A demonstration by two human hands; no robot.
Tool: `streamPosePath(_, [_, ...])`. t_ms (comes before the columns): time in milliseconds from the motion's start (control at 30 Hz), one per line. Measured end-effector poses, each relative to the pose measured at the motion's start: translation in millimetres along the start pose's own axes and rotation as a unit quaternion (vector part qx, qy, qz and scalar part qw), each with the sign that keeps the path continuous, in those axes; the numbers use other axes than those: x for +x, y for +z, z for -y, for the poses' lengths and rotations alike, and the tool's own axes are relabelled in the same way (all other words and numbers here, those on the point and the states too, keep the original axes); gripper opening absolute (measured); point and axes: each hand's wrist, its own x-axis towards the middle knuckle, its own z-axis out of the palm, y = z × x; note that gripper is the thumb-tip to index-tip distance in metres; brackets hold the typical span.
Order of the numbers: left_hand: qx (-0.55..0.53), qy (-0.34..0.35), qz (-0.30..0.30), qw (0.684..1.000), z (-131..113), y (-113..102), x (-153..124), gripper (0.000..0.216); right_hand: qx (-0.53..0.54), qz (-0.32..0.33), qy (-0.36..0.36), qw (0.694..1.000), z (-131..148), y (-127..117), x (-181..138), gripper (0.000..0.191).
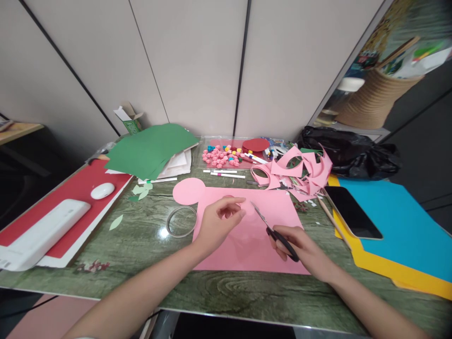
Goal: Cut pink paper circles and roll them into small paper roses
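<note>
My right hand [296,247] grips a pair of scissors [260,214] with black handles, its narrow blades pointing up and left. My left hand [222,216] is curled close to the blade tips, thumb and index finger near each other. A small reddish-pink edge shows above its index finger, but what the fingers hold blends with the pink behind. Under both hands lies a large pink paper sheet [247,254]. A pink paper circle [189,191] touches the sheet's upper left corner, and a grey ring, like a tape roll [167,221], lies just below it.
Pink paper offcuts [312,172] pile up behind my right hand. Small pink rolled pieces [221,157] sit in a clear tray. Green sheets [148,150] lie back left, a white device [52,230] on red board left. A phone [353,212] rests on blue and yellow sheets right.
</note>
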Motion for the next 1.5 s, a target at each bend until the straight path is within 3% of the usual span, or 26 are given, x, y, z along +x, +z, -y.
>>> streamPosePath(367, [-0.042, -0.041, 0.037, 0.998, -10.1, -3.2, 1.7, 0.029, 0.010, 0.004, -0.003, 1.000, 3.7, -0.7, 0.4, 0.036])
streamPosePath(933, [-0.024, -0.040, 0.080, 0.996, -14.5, -12.1, 7.8, 0.027, 0.016, 0.047, 0.020, 0.999, 0.6, -12.1, 0.6, 0.036])
streamPosePath(1133, [-0.043, -0.065, 0.035, 0.996, -11.2, -6.0, 6.1, 0.038, 0.008, 0.027, 0.007, 1.000, 1.1, -7.1, 1.3, 0.036])
streamPosePath(1333, [-0.064, -0.073, -0.023, 0.995, -7.6, -1.2, 3.8, 0.031, 0.000, 0.024, 0.003, 1.000, 2.5, -2.7, 0.9, 0.034])
streamPosePath(1500, [-0.040, -0.072, -0.018, 0.996, -5.3, -1.8, 3.0, 0.030, 0.017, 0.023, -0.003, 1.000, 1.7, -2.6, 0.2, 0.033])
